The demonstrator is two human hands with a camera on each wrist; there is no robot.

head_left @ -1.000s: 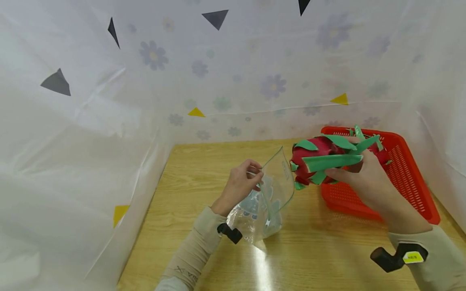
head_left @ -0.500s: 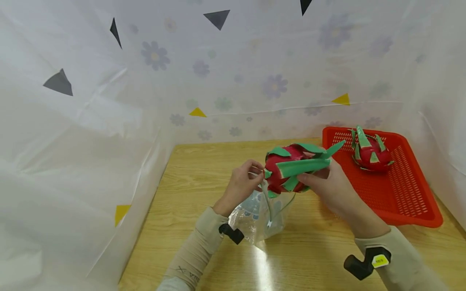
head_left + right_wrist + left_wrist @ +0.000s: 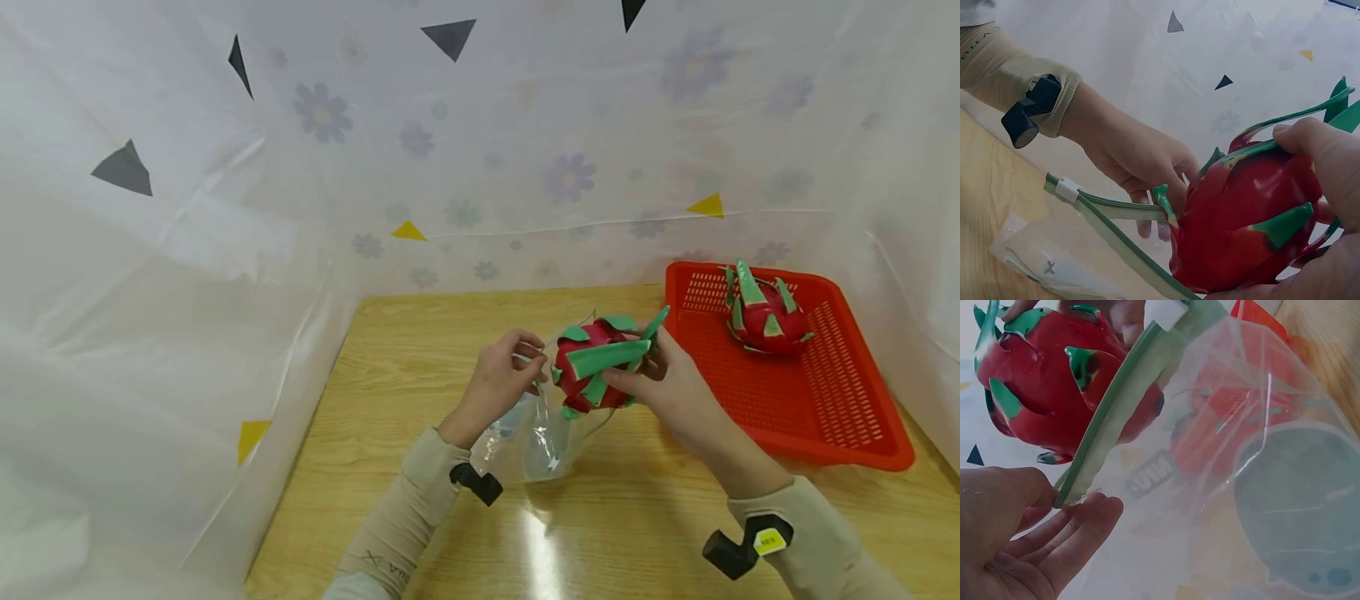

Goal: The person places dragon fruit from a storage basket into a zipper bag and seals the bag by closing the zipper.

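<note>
My left hand (image 3: 504,377) pinches the green-edged rim of a clear zip bag (image 3: 1297,506), which has a white slider (image 3: 1067,189) at one end of its opening. My right hand (image 3: 678,392) grips a red dragon fruit (image 3: 588,358) with green scales, fingers and thumb round its leafy end. The fruit's blunt end is at the mouth of the bag, close beside my left fingertips. In the left wrist view, part of the fruit shows behind the bag's rim. The bag's lower part hangs close over the wooden table (image 3: 405,375).
To the right stands a red perforated plastic basket (image 3: 795,417), with a second dragon fruit (image 3: 768,317) lying in its far part. Whitish sheeting with flower prints (image 3: 567,177) encloses the table at the back and sides.
My right hand has carried the dragon fruit leftward from over the basket to the bag's mouth, then slightly lower. My left hand has stayed nearly still, holding the bag's rim.
</note>
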